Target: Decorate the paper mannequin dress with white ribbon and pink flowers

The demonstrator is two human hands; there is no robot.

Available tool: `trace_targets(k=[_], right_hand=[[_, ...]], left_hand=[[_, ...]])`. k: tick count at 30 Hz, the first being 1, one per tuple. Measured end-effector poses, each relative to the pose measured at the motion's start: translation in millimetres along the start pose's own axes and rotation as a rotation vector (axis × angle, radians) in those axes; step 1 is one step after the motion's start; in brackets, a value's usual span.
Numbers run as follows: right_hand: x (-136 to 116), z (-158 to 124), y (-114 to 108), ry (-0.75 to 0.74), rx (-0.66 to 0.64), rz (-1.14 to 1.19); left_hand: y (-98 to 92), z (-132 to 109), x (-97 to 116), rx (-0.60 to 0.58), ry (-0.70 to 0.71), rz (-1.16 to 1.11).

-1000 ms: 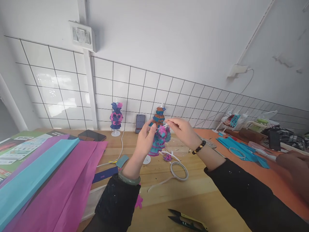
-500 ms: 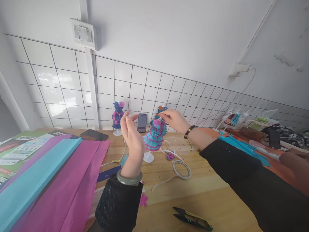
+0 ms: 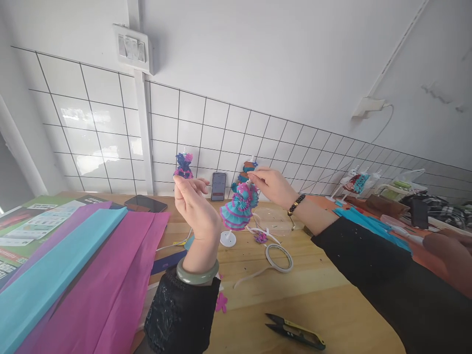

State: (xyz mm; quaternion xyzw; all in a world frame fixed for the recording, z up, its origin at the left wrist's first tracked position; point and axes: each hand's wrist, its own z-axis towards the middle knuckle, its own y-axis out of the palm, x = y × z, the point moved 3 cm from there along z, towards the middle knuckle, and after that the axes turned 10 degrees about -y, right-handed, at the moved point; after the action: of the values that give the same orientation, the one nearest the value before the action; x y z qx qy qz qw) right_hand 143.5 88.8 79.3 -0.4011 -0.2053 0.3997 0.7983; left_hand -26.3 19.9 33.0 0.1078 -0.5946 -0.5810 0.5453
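Observation:
A miniature dress form (image 3: 238, 209) wears a ruffled turquoise, pink and purple paper dress. It leans on its round white base, with its top tipped to the right. My right hand (image 3: 275, 186) pinches the neck at the top of the form. To the left of the dress, my left hand (image 3: 197, 209) is raised with loosely bent fingers and nothing visible in them. Behind it, a second dress form (image 3: 184, 164) in navy and pink is partly hidden. Another form (image 3: 248, 169) in teal and brown stands behind my right fingertips.
Pink paper sheets (image 3: 129, 265) and a blue strip (image 3: 66, 250) lie at left. A tape roll (image 3: 279, 258) and thread snips (image 3: 295, 332) lie in front. A phone (image 3: 218, 187) leans on the wall. At far right is another person's hand (image 3: 446, 255).
My left hand has moved left, away from the dress, and its fingers have bent over. The dress form has tilted to the right while my right hand keeps its pinch.

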Motion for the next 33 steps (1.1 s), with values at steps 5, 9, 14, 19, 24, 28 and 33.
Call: trace_targets(k=[5,9,14,19,24,28,33], right_hand=[[1.1,-4.6,0.3,0.017,0.016,0.020],[0.3,-8.8,-4.2,0.039,0.080,0.035],[3.8,-32.1,-15.8,0.138,0.251,0.074],[23.8,-99.2,-7.1,0.379,0.387,0.187],[41.0,-181.7,43.0,0.641,0.357,0.304],[46.3,-223.1,84.8,0.756,0.414,0.437],[51.3,-235.7,99.4,0.738,0.401,0.410]], left_hand=[[2.3,-0.3,-0.3,-0.013,0.007,0.034],[1.0,0.0,-2.9,-0.004,0.001,0.103],[-0.8,0.6,-5.5,0.016,-0.010,0.156],[-1.4,0.2,-8.6,0.005,-0.001,0.176],[-2.8,-2.4,-15.7,-0.022,-0.022,0.172],[-4.1,-0.4,-27.8,-0.045,-0.062,0.176],[-20.5,13.6,-60.7,-0.092,-0.152,0.321]])
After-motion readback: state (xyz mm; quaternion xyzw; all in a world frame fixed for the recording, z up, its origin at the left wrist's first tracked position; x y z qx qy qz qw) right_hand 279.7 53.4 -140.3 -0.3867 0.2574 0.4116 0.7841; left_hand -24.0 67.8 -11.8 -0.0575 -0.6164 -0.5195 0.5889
